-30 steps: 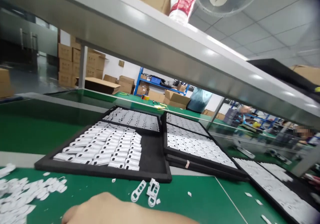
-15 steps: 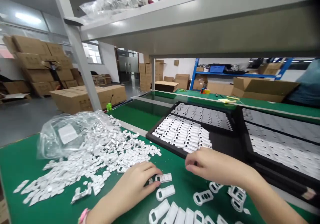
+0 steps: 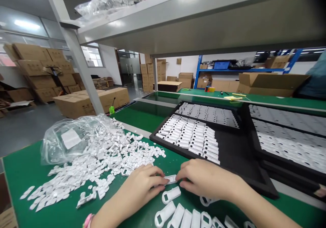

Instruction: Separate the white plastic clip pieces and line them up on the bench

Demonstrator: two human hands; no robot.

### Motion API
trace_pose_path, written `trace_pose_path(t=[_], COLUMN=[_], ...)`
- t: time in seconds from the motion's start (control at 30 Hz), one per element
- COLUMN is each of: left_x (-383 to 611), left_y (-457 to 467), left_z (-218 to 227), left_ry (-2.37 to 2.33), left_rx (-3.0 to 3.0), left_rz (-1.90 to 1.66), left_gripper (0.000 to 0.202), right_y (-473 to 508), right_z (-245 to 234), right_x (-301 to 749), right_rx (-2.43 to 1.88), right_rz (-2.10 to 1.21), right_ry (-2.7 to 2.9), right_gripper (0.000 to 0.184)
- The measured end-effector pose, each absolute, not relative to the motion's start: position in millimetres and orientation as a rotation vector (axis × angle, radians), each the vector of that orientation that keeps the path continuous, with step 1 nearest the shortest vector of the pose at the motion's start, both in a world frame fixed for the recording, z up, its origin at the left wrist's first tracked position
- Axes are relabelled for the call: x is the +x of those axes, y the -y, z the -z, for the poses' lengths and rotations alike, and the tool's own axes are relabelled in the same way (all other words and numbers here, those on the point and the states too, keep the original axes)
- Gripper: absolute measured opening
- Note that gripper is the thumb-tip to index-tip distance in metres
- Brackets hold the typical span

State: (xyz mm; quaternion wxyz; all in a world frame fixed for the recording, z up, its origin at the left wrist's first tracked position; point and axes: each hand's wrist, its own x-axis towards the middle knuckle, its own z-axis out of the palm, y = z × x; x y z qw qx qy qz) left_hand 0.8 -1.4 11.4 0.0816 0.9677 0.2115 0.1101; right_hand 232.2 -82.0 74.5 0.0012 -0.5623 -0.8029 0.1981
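Observation:
Both hands meet over a small white plastic casing (image 3: 171, 179) with cut-outs, low above or on the green tabletop. My left hand (image 3: 146, 184) is closed, its fingertips pinching the casing's left end. From the other side, my right hand (image 3: 203, 177) closes its thumb and fingers on the right end. Just below lies another white casing (image 3: 171, 195) with a square window. A row of similar casings (image 3: 187, 217) is spread along the near edge. One more casing (image 3: 207, 200) is partly covered by my right hand. The fingertips' undersides are hidden.
Left of my hands is a heap of small white parts (image 3: 102, 163) spilling from a clear plastic bag (image 3: 63, 143). Beyond my right hand sit a black tray (image 3: 236, 153) with rows of casings and a second filled tray (image 3: 259, 143). A grey shelf (image 3: 191, 24) overhangs the table.
My right hand has moved left from beside the tray to the casing and now grips its right end. My left hand stays at the left end. The view has shifted slightly.

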Motion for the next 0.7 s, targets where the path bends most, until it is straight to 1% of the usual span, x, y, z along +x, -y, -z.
trace_pose_path(t=[0.17, 0.3, 0.53, 0.7], left_x=[-1.3, -1.8, 2.2, 6.5], left_y=[0.1, 1.1, 3.8, 6.9], left_z=[-4.1, -5.9, -5.0, -1.9], left_ry=[-0.556, -0.555, -0.575, -0.556], left_rx=[2.994, 3.017, 3.010, 3.066], left_rz=[-0.490, -0.486, -0.520, -0.688], left_gripper=[0.020, 0.025, 0.023, 0.030], right_y=[83.1, 81.1, 77.6, 74.5], right_z=[-56.6, -48.5, -49.2, -54.2], right_x=[218.4, 216.1, 209.6, 223.8], right_rx=[-1.659, -1.668, -1.806, -1.693], right_rz=[-0.363, -0.265, -0.363, -0.548], right_ry=[2.602, 2.637, 2.627, 2.512], right_gripper=[0.033, 0.029, 0.032, 0.032])
